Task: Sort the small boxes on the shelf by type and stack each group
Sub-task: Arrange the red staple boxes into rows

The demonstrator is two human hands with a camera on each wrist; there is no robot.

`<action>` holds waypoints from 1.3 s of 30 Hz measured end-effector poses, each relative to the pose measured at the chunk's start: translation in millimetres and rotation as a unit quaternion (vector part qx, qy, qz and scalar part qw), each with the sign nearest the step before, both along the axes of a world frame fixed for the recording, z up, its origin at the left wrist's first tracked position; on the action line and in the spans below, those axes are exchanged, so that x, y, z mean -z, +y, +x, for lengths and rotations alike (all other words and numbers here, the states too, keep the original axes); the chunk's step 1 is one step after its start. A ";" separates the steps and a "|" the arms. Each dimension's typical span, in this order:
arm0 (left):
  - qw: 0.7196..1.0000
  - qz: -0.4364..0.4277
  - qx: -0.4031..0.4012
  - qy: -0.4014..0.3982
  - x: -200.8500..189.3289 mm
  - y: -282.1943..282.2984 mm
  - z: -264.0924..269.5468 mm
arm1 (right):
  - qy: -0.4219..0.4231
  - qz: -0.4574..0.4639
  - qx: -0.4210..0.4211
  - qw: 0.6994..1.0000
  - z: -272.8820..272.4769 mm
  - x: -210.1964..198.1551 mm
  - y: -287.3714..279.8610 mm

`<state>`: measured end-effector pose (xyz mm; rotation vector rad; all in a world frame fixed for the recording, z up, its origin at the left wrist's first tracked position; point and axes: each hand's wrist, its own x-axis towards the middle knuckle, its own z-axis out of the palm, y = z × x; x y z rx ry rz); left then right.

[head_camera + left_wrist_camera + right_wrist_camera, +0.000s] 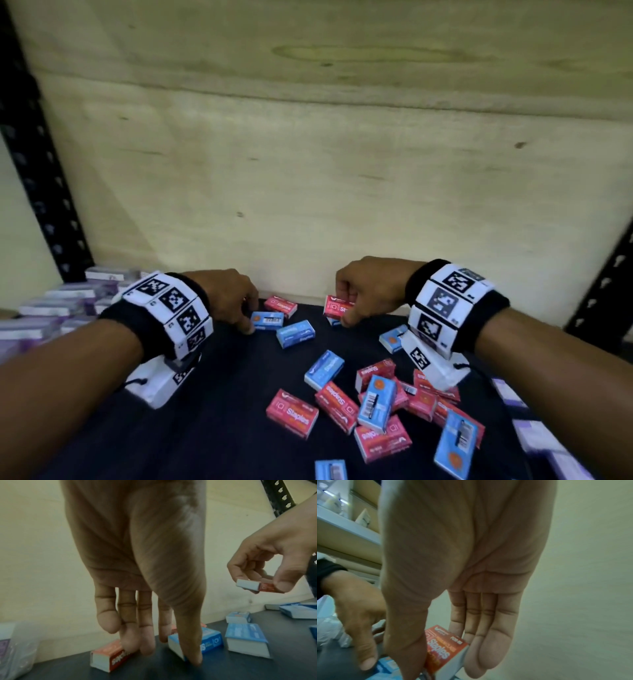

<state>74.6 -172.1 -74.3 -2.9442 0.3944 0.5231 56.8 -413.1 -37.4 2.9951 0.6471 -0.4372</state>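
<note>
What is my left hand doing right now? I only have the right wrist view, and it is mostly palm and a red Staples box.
Observer: The left hand points down with straight fingers. Its thumb tip rests against a blue box and its fingertips touch a lying red box.
Operator: Is the held red box off the shelf?
Observer: Yes. The right hand pinches the held red box clear above the dark shelf.
Operator: How much is left?
Observer: A loose pile of red and blue boxes lies nearer you, to the right, unstacked.
</note>
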 end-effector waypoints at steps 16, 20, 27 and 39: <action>0.999 0.002 -0.032 -0.036 -41.4 42.8 -26.1 | 0.004 -0.026 -0.083 0.996 6.9 12.5 78.7; 0.997 0.010 -0.049 -0.062 -50.7 64.3 -37.0 | 0.014 -0.028 -0.119 0.992 5.6 20.3 111.2; 0.994 0.018 -0.070 -0.077 -54.2 88.8 -56.6 | 0.020 -0.062 -0.167 0.984 4.2 34.1 144.8; 0.996 -0.036 -0.043 -0.062 -51.2 71.9 -59.3 | 0.047 -0.088 -0.090 0.991 19.6 21.8 91.0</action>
